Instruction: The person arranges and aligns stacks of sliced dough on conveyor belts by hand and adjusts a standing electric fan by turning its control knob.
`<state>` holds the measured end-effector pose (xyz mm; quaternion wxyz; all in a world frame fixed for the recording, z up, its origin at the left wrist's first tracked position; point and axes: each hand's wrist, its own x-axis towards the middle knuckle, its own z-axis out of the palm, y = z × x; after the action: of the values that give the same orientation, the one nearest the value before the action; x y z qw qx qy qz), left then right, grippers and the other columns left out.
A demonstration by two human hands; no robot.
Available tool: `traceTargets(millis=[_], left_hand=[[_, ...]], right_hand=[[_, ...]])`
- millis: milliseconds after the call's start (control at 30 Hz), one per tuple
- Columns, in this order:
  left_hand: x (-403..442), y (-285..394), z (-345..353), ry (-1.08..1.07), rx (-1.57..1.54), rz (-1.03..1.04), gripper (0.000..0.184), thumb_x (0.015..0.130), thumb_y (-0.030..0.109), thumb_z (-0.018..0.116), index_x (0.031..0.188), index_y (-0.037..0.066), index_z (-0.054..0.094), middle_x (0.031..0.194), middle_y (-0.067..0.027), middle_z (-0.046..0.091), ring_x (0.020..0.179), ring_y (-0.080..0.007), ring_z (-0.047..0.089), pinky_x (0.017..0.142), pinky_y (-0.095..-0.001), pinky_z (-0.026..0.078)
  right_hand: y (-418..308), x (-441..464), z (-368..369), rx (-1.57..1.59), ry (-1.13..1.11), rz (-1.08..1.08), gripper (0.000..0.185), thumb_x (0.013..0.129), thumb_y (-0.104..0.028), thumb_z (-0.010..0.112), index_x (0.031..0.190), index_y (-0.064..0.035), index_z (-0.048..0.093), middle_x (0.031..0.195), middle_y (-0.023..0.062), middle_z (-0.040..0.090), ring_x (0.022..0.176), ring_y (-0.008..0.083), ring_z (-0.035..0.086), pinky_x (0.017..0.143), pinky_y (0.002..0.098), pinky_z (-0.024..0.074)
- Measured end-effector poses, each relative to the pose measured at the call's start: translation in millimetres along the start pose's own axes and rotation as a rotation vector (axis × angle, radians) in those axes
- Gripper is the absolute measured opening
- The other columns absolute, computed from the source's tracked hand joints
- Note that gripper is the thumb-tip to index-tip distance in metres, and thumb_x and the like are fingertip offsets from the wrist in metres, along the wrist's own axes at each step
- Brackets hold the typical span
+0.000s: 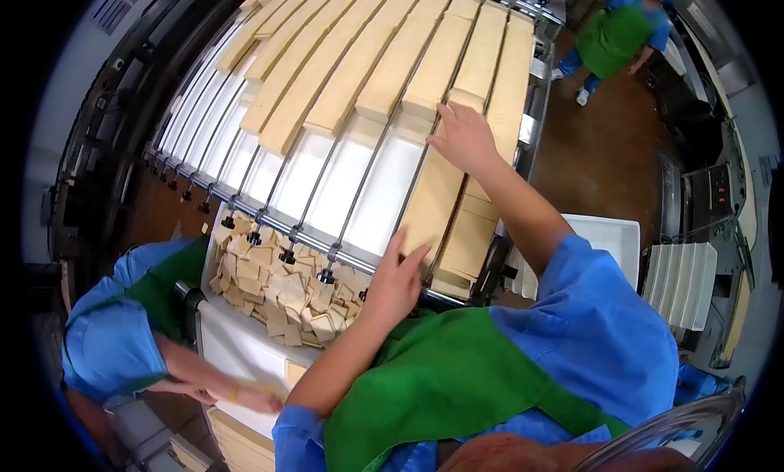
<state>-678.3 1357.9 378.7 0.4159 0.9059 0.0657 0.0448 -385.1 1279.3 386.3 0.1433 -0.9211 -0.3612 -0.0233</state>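
Long pale-yellow rows [347, 64] of what look like thin square pieces lie in lanes between metal rods, on a white bed. My left hand [394, 282] holds the near end of one such row [437, 198], thumb and forefinger apart on either side. Farther along the same row, my right hand [465, 137] grips its far part, thumb to the left and fingers across the top. The undersides of both hands are hidden. Right of this row lies another pale-yellow row [469, 235] with a visible seam.
Below the lanes' near edge, a bin holds many loose square pieces [286, 288]. Black knobs [287, 256] line the front bar [269, 219]. A co-worker's arm [216, 382] reaches in at lower left. Another person [612, 39] stands at upper right. A white tub [608, 235] sits right.
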Motion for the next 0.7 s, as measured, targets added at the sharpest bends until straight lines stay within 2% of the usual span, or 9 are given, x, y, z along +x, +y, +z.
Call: traceTargets(millis=[133, 200, 267, 333, 433, 500, 533, 633, 700], left_hand=[[16.4, -20.7, 14.4, 0.011, -0.076, 0.065, 0.060, 0.080, -0.011, 0.054, 0.134, 0.015, 0.060, 0.154, -0.0199, 0.038, 0.105, -0.0298, 0.065, 0.079, -0.0351, 0.054], [4.8, -25.2, 10.0, 0.029, -0.167, 0.042, 0.063, 0.079, -0.012, 0.053, 0.134, 0.017, 0.060, 0.155, -0.0200, 0.037, 0.104, -0.0320, 0.065, 0.080, -0.0355, 0.054], [-11.2, -30.8, 4.9, 0.064, -0.254, 0.012, 0.066, 0.078, -0.013, 0.052, 0.135, 0.018, 0.060, 0.156, -0.0201, 0.036, 0.102, -0.0342, 0.065, 0.082, -0.0360, 0.054], [-43.0, -39.4, -5.5, 0.169, -0.491, -0.106, 0.063, 0.079, -0.014, 0.050, 0.137, 0.010, 0.057, 0.158, -0.0181, 0.035, 0.108, -0.0274, 0.066, 0.082, -0.0301, 0.053], [-115.8, -52.3, -33.6, 0.353, -0.776, -0.276, 0.066, 0.082, -0.016, 0.050, 0.146, 0.002, 0.045, 0.162, -0.0148, 0.030, 0.116, -0.0183, 0.063, 0.081, -0.0260, 0.053], [-158.8, -72.5, -39.2, 0.613, -1.052, -0.363, 0.075, 0.085, -0.014, 0.057, 0.153, 0.004, 0.031, 0.162, -0.0146, 0.028, 0.116, -0.0170, 0.062, 0.079, -0.0254, 0.054], [-173.5, -66.6, -53.3, 0.785, -0.962, -0.308, 0.086, 0.085, -0.003, 0.071, 0.156, 0.008, 0.023, 0.160, -0.0173, 0.028, 0.108, -0.0176, 0.065, 0.075, -0.0264, 0.056], [-251.9, -95.4, -62.9, 0.860, -0.663, -0.590, 0.098, 0.079, -0.008, 0.075, 0.158, 0.011, 0.019, 0.161, -0.0149, 0.024, 0.097, -0.0170, 0.064, 0.073, -0.0268, 0.056], [-316.4, -106.0, -64.5, 0.948, -0.585, -0.647, 0.094, 0.081, 0.002, 0.078, 0.156, 0.010, 0.023, 0.160, -0.0172, 0.025, 0.088, -0.0169, 0.065, 0.071, -0.0273, 0.055]], right_hand=[[-20.6, -60.9, 19.3, 0.246, -0.047, -0.280, 0.060, 0.088, -0.038, 0.070, 0.134, -0.0035, 0.053, 0.138, 0.0189, 0.053, 0.130, 0.0380, 0.047, 0.108, 0.0489, 0.0373], [-37.0, -90.4, 18.8, 0.363, 0.037, -0.497, 0.066, 0.082, -0.039, 0.076, 0.135, -0.0064, 0.053, 0.141, 0.0201, 0.050, 0.134, 0.0408, 0.043, 0.110, 0.0521, 0.0345], [-55.2, -110.8, 8.4, 0.335, -0.035, -0.525, 0.070, 0.079, -0.042, 0.077, 0.136, -0.0084, 0.053, 0.143, 0.0200, 0.049, 0.135, 0.0413, 0.042, 0.111, 0.0531, 0.0323], [-61.9, -118.0, 12.8, 0.294, -0.152, -0.554, 0.082, 0.070, -0.045, 0.083, 0.138, -0.0131, 0.052, 0.146, 0.0183, 0.046, 0.139, 0.0408, 0.037, 0.114, 0.0549, 0.0268], [-80.5, -121.7, 10.2, -0.063, -0.249, -0.316, 0.092, 0.064, -0.019, 0.086, 0.144, -0.0112, 0.044, 0.149, 0.0225, 0.039, 0.138, 0.0420, 0.037, 0.113, 0.0563, 0.0288], [-92.6, -124.9, 15.6, -0.267, -0.300, -0.285, 0.096, 0.068, -0.022, 0.085, 0.151, -0.0148, 0.037, 0.156, 0.0190, 0.032, 0.144, 0.0411, 0.030, 0.116, 0.0564, 0.0269], [-112.9, -125.4, 6.1, -0.355, -0.318, -0.271, 0.099, 0.069, -0.023, 0.085, 0.153, -0.0162, 0.033, 0.158, 0.0187, 0.030, 0.144, 0.0413, 0.030, 0.115, 0.0570, 0.0275], [-166.3, -121.6, 2.9, -0.193, -0.162, -0.470, 0.098, 0.072, -0.023, 0.084, 0.154, -0.0123, 0.031, 0.157, 0.0222, 0.032, 0.142, 0.0445, 0.031, 0.113, 0.0558, 0.0309], [-219.1, -121.6, 15.4, -0.093, -0.112, -0.635, 0.095, 0.072, -0.023, 0.083, 0.153, -0.0107, 0.034, 0.154, 0.0232, 0.034, 0.141, 0.0460, 0.033, 0.114, 0.0550, 0.0310]])
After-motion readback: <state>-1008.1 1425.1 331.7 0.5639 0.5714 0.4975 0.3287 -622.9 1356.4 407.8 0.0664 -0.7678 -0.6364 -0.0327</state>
